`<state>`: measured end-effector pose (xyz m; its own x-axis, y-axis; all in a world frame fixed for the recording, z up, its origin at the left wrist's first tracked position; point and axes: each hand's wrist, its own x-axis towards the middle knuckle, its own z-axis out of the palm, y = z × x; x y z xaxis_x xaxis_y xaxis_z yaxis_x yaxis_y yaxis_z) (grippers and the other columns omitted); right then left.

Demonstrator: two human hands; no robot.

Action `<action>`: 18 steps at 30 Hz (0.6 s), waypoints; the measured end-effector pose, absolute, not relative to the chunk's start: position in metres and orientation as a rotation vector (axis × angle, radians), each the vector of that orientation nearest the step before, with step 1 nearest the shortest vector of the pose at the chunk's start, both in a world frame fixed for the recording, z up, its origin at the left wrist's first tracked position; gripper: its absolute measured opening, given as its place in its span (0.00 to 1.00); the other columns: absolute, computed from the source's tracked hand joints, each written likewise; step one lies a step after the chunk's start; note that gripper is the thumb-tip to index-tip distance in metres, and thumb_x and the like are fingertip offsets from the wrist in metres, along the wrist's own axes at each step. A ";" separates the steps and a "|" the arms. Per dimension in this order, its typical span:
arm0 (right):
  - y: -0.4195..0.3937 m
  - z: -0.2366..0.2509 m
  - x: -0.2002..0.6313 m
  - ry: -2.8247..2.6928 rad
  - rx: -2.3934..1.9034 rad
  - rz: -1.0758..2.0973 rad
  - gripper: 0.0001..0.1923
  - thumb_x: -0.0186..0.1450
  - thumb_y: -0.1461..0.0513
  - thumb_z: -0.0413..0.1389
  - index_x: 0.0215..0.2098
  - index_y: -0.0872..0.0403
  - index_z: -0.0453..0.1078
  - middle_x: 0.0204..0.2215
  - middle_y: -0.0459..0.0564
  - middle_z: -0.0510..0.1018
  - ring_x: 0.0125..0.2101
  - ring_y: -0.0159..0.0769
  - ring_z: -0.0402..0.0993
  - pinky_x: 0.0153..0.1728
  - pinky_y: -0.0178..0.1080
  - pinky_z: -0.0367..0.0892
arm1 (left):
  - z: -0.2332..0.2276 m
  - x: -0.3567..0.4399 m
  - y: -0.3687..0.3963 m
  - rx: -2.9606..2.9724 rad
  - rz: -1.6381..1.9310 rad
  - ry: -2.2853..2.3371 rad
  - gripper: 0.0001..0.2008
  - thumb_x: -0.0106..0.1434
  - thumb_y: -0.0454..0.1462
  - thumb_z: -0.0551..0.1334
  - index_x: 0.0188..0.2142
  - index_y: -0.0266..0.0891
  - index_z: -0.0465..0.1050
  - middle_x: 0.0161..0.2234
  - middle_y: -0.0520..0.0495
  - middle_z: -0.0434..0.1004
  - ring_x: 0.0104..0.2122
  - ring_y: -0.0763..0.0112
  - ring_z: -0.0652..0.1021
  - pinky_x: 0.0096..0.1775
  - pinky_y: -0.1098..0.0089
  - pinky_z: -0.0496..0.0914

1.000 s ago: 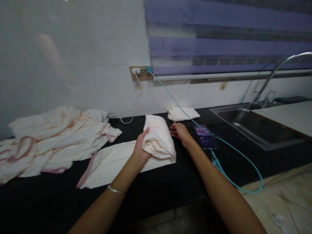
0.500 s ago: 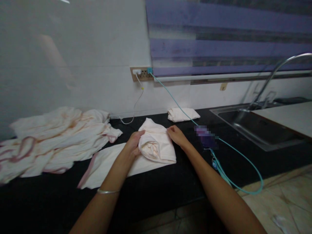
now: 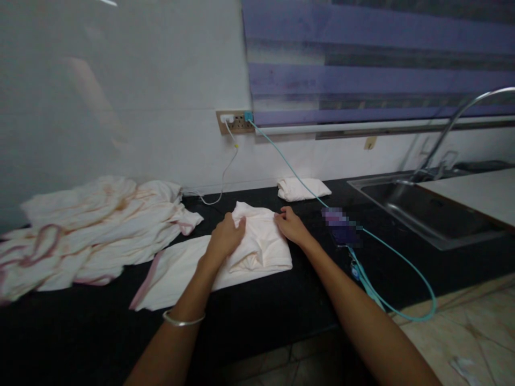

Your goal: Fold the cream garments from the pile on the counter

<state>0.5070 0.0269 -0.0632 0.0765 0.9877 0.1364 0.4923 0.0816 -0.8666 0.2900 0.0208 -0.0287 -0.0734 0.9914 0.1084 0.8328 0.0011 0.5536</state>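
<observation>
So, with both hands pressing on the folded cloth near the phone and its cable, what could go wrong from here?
1. The right hand works close to the phone; a sweep of the arm might knock it or snag the teal cable, which loops off the counter edge.
2. The folded cloth lies on a longer flat cloth; pressing with the left hand may shift both and loosen the fold.

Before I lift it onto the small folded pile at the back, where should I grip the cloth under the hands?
Grip the folded cloth by its thick folded end, one hand each side, left hand and right hand sliding under; the loose tail trails left.
</observation>
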 end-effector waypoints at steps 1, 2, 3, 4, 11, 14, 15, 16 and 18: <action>0.026 -0.062 0.507 -1.540 -1.536 0.752 0.24 0.74 0.55 0.51 0.63 0.60 0.63 0.51 0.60 0.80 0.49 0.41 0.77 0.53 0.39 0.67 | -0.029 0.289 0.021 1.919 0.670 1.984 0.21 0.70 0.51 0.54 0.48 0.35 0.69 0.50 0.21 0.79 0.53 0.35 0.79 0.55 0.46 0.71; 0.026 -0.061 0.507 -1.544 -1.543 0.748 0.24 0.74 0.56 0.51 0.63 0.61 0.63 0.52 0.60 0.79 0.50 0.41 0.77 0.53 0.39 0.66 | -0.028 0.288 0.020 1.916 0.664 1.982 0.21 0.70 0.51 0.53 0.48 0.35 0.68 0.50 0.20 0.78 0.53 0.35 0.79 0.54 0.46 0.71; 0.025 -0.060 0.506 -1.548 -1.547 0.743 0.24 0.74 0.56 0.51 0.63 0.61 0.62 0.52 0.60 0.79 0.51 0.41 0.77 0.53 0.39 0.66 | -0.027 0.288 0.020 1.898 0.680 1.972 0.22 0.70 0.51 0.53 0.48 0.35 0.68 0.50 0.19 0.78 0.53 0.34 0.79 0.54 0.47 0.71; 0.025 -0.060 0.506 -1.551 -1.550 0.737 0.24 0.74 0.56 0.51 0.63 0.61 0.62 0.52 0.60 0.79 0.51 0.41 0.77 0.54 0.39 0.66 | -0.025 0.288 0.019 1.873 0.706 1.965 0.22 0.70 0.52 0.53 0.48 0.35 0.68 0.50 0.19 0.78 0.53 0.34 0.79 0.54 0.47 0.71; 0.023 -0.056 0.504 -1.618 -1.586 0.628 0.24 0.73 0.57 0.51 0.64 0.61 0.62 0.54 0.62 0.78 0.53 0.43 0.76 0.56 0.39 0.66 | -0.024 0.286 0.017 1.977 0.866 2.031 0.33 0.67 0.47 0.58 0.64 0.27 0.58 0.61 0.20 0.68 0.61 0.38 0.73 0.61 0.47 0.67; 0.017 -0.051 0.505 -1.680 -1.737 0.519 0.22 0.73 0.57 0.50 0.61 0.60 0.66 0.55 0.66 0.77 0.56 0.48 0.74 0.57 0.44 0.65 | -0.036 0.288 0.022 2.239 1.118 1.957 0.35 0.69 0.45 0.55 0.68 0.24 0.53 0.67 0.21 0.58 0.70 0.43 0.61 0.69 0.49 0.57; 0.015 -0.049 0.506 -1.698 -1.812 0.503 0.21 0.73 0.57 0.50 0.59 0.59 0.68 0.54 0.66 0.77 0.56 0.50 0.74 0.57 0.47 0.66 | -0.040 0.290 0.024 2.313 1.144 1.898 0.35 0.70 0.45 0.54 0.69 0.23 0.52 0.68 0.21 0.57 0.71 0.44 0.58 0.70 0.50 0.54; 0.013 -0.047 0.506 -1.715 -1.884 0.499 0.20 0.73 0.56 0.50 0.57 0.59 0.70 0.53 0.67 0.78 0.55 0.53 0.75 0.55 0.49 0.67 | -0.046 0.293 0.025 2.366 1.129 1.840 0.35 0.71 0.45 0.52 0.69 0.22 0.52 0.69 0.21 0.57 0.71 0.45 0.57 0.71 0.50 0.51; 0.008 -0.044 0.506 -1.749 -1.985 0.506 0.20 0.74 0.53 0.49 0.53 0.58 0.73 0.50 0.69 0.79 0.53 0.58 0.77 0.52 0.53 0.68 | -0.056 0.301 0.025 2.417 0.979 1.768 0.35 0.72 0.46 0.51 0.69 0.22 0.53 0.70 0.20 0.55 0.72 0.43 0.55 0.71 0.46 0.50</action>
<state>0.5056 0.0081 -0.0440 0.1313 0.9912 0.0179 0.8285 -0.0998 -0.5509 0.3006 0.0255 -0.0556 0.1771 0.8583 0.4817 0.8635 -0.3703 0.3424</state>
